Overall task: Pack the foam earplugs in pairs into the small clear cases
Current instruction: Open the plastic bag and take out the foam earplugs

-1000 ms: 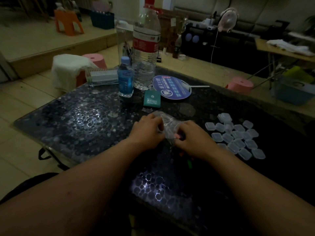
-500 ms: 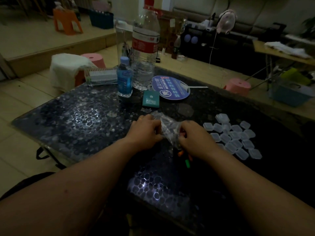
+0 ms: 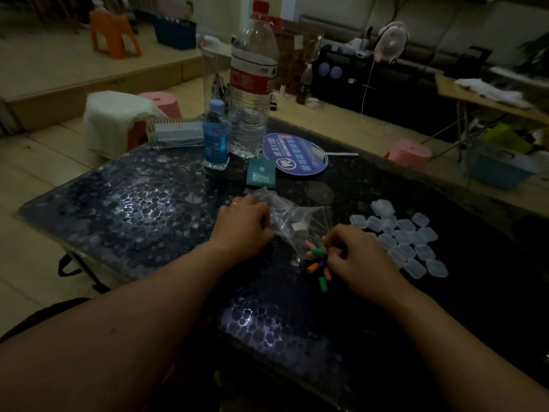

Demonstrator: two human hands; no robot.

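More foam earplugs (image 3: 316, 258) outside the clear bag (image 3: 297, 217) than before

The left hand (image 3: 242, 224) wears a thin yellow ring (image 3: 234, 204), and both forearms (image 3: 124, 331) are bare.

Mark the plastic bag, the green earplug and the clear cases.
plastic bag (image 3: 292, 214), head view, crinkled middle of the bag.
green earplug (image 3: 323, 284), head view, middle of its body.
clear cases (image 3: 403, 237), head view, lid of a case in mid-cluster.
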